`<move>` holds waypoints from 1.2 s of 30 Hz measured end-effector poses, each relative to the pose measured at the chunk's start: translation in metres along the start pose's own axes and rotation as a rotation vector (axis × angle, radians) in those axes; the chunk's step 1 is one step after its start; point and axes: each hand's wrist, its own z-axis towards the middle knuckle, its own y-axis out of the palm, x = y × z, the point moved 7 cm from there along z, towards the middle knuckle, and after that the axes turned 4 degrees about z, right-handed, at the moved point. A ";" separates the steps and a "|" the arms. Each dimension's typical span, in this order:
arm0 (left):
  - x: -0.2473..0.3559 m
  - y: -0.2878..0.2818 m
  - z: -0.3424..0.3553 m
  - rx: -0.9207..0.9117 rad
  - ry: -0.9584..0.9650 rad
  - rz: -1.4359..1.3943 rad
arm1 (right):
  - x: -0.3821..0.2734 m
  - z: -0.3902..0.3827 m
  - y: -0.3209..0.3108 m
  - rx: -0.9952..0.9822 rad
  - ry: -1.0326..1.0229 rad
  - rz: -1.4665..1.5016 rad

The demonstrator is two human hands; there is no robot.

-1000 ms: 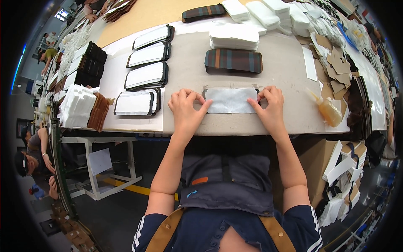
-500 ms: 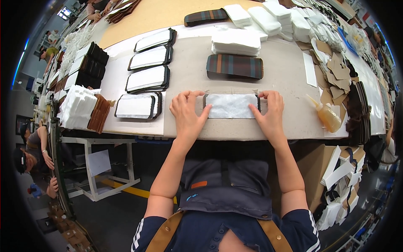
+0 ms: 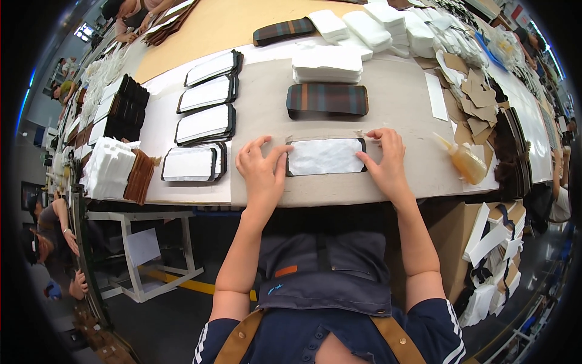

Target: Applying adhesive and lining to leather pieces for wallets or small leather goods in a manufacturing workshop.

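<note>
A white rectangular sheet (image 3: 325,157) lies flat on a dark-edged piece on the table before me. The dark edging shows at its two short ends. My left hand (image 3: 262,170) is at its left end, fingers curved and apart, with the index fingertip by the upper left corner. At the right end is my right hand (image 3: 388,162), fingers spread and raised, its thumb tip at the sheet's edge. Neither hand grips anything. Beyond the sheet sits a striped brown and blue fabric stack (image 3: 327,101), with a white sheet stack (image 3: 327,64) behind it.
Several dark-edged white-topped stacks (image 3: 189,164) form a column on the left. Further left stand white pads (image 3: 110,167) and brown pieces (image 3: 143,176). A bottle of amber liquid (image 3: 470,162) lies tilted at right, near cardboard scraps (image 3: 482,100). People work around the table.
Both hands have loosened from the sheet's ends. My left thumb has come off it and the right fingers have lifted. The whole view has shifted slightly.
</note>
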 end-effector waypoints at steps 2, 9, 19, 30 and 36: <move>-0.008 -0.002 -0.002 0.018 -0.049 -0.065 | 0.004 -0.003 -0.008 0.066 0.009 0.002; 0.039 -0.003 -0.012 -0.201 0.302 -0.132 | -0.048 -0.033 0.018 -0.435 -0.265 -0.332; 0.018 -0.003 -0.017 -0.094 0.185 -0.118 | 0.061 0.021 -0.074 -0.072 -0.165 -0.606; 0.011 -0.012 -0.016 0.060 0.062 -0.235 | 0.118 0.098 -0.134 -0.195 -0.233 -0.974; -0.005 -0.014 -0.011 0.120 -0.077 -0.396 | 0.033 0.070 -0.146 0.210 0.060 0.107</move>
